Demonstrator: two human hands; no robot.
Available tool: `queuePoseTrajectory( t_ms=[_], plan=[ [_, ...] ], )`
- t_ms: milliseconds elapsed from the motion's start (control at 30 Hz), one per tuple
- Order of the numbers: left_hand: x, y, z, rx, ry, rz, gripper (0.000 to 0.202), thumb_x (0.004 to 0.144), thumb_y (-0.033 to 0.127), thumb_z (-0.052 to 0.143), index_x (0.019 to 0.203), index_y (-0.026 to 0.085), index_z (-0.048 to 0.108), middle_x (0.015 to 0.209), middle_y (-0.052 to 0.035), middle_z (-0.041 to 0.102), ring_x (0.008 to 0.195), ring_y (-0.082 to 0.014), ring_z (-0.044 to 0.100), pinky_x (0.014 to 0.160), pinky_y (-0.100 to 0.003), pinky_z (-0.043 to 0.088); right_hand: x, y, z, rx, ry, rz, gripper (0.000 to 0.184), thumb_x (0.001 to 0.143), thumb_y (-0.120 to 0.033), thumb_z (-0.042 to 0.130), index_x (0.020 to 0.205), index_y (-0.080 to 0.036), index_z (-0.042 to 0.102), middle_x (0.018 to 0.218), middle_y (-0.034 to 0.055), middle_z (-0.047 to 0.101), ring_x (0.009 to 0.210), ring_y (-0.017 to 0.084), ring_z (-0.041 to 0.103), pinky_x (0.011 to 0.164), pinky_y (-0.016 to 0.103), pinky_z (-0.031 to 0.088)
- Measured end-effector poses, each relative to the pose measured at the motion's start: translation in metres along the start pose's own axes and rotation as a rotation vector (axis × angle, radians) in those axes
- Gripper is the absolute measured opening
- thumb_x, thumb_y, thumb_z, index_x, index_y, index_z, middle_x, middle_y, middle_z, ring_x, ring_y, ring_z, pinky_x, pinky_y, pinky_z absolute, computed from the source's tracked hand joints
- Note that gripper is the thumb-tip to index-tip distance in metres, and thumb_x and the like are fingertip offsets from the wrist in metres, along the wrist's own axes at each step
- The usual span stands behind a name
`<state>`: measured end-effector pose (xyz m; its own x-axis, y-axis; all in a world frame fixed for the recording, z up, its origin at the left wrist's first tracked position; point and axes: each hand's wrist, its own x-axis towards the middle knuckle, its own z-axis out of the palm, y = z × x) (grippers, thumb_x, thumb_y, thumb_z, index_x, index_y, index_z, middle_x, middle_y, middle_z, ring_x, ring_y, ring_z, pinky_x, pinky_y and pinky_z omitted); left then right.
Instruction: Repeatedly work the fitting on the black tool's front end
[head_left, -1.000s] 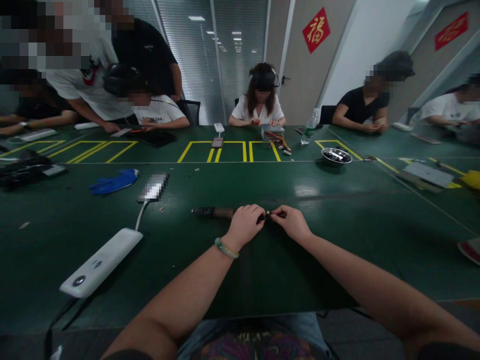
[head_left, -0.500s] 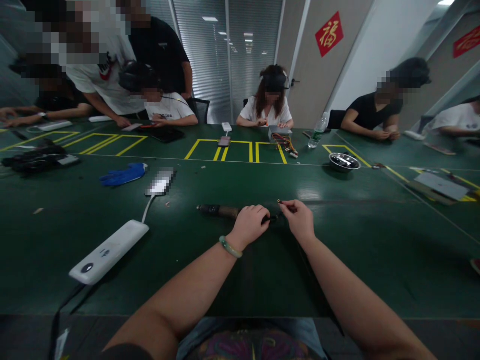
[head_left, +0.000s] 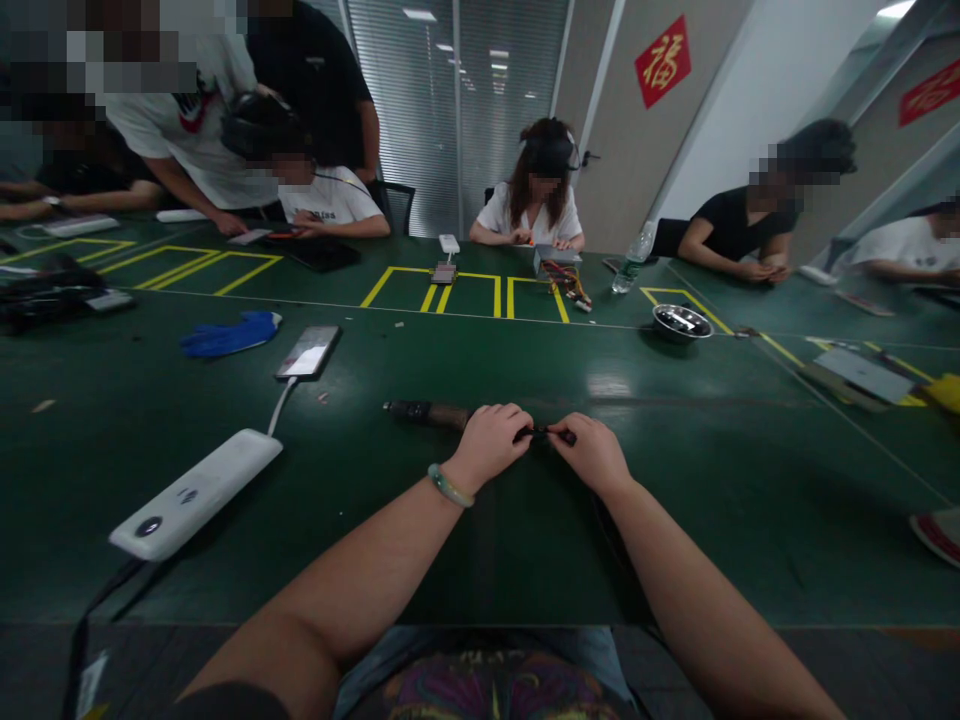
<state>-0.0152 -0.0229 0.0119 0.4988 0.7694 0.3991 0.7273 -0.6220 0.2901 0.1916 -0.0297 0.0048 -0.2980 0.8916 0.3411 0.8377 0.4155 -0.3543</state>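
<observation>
A dark, stick-shaped power tool point(head_left: 435, 415), which looks like an electric screwdriver, lies on the green table with its silver tip to the left. My left hand point(head_left: 493, 440) is closed around its rear end and hides that part. From the right, my right hand point(head_left: 592, 450) pinches a black cable plug point(head_left: 553, 431) between thumb and fingers. Plug and tool end meet in the small gap between my fingertips; whether they are joined I cannot tell. A black cable point(head_left: 611, 530) runs down from my right hand toward the table edge.
To the left lie a white power bank point(head_left: 199, 495) with a cord, a phone point(head_left: 310, 352) and a blue glove point(head_left: 231, 335). Farther back are a metal bowl point(head_left: 682, 322), a water bottle point(head_left: 634, 260) and a grey box with wires point(head_left: 557, 262). Several people sit opposite.
My right hand has come left and lowered, bringing the plug, whose metal end showed before, to the dark end at my left hand. The view has shifted slightly.
</observation>
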Motion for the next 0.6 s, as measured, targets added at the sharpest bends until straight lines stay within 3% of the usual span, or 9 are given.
queuePoseTrajectory(
  t_ms=[267,600],
  plan=[
    [-0.0003,0.0007,-0.002,-0.007,-0.008,0.0,0.011,0.088,0.029,0.057,0.097,0.023,0.061,0.099,-0.0017,0.061,0.093,-0.0191,0.057,0.084,-0.036,0.042,0.0,-0.0049,0.003,0.004,-0.034,-0.054,0.006,0.084,-0.023,0.062,0.087,-0.022,0.066,0.085,0.0001,0.066,0.076,0.015,0.059,0.074,0.03,0.04],
    [-0.0006,-0.0007,-0.0013,-0.008,-0.005,-0.004,0.012,0.087,0.03,0.058,0.097,0.023,0.061,0.099,-0.0019,0.062,0.093,-0.0188,0.057,0.083,-0.035,0.042,-0.0009,-0.0024,0.0037,0.026,-0.006,-0.009,0.007,0.084,-0.025,0.062,0.087,-0.023,0.067,0.083,0.0002,0.065,0.073,0.015,0.059,0.072,0.028,0.042]
  ],
)
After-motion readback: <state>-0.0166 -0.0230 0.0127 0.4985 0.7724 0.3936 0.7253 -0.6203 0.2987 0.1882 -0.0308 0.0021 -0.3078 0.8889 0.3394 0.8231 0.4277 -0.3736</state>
